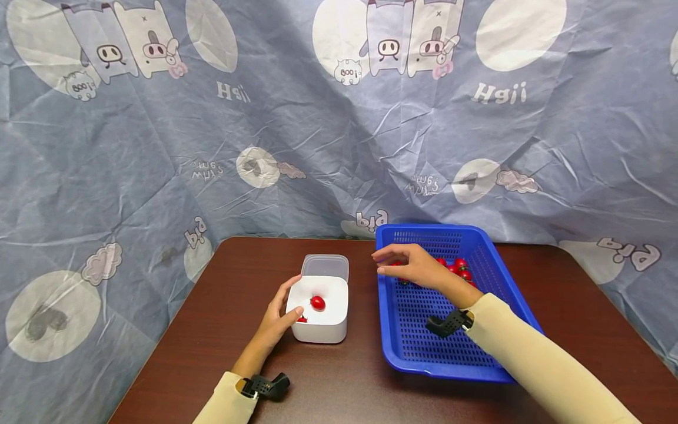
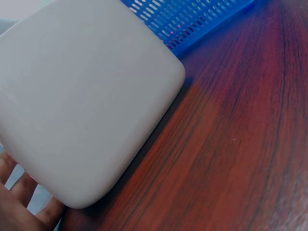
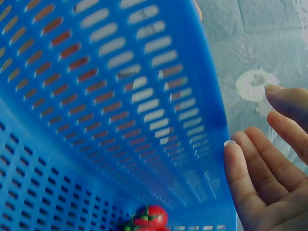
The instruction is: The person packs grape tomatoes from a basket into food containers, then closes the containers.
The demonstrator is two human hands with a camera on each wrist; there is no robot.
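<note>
Currently I have the left hand [image 1: 278, 310] at the white box [image 1: 319, 334], its grip wrapped round the left side with the thumb at the near rim; inside lies one red tomato [image 1: 318, 303], and a second tomato [image 1: 302, 320] shows partly beside that thumb. Across the surface [image 1: 254, 271], my right hand [image 1: 417, 268] hovers over the left rim of the blue basket [image 1: 439, 348], its grip loosely spread, fingers slightly bent and holding nothing, with more tomatoes [image 1: 462, 265] in the basket's far part, partly hidden by it.

container [image 1: 320, 334]: smooth plastic | basket [image 1: 434, 351]: glossy plastic | tomatoes [image 1: 318, 303]: glossy | table [image 1: 238, 288]: wood-grained | backdrop [image 1: 286, 118]: creased, cloth-like
</note>
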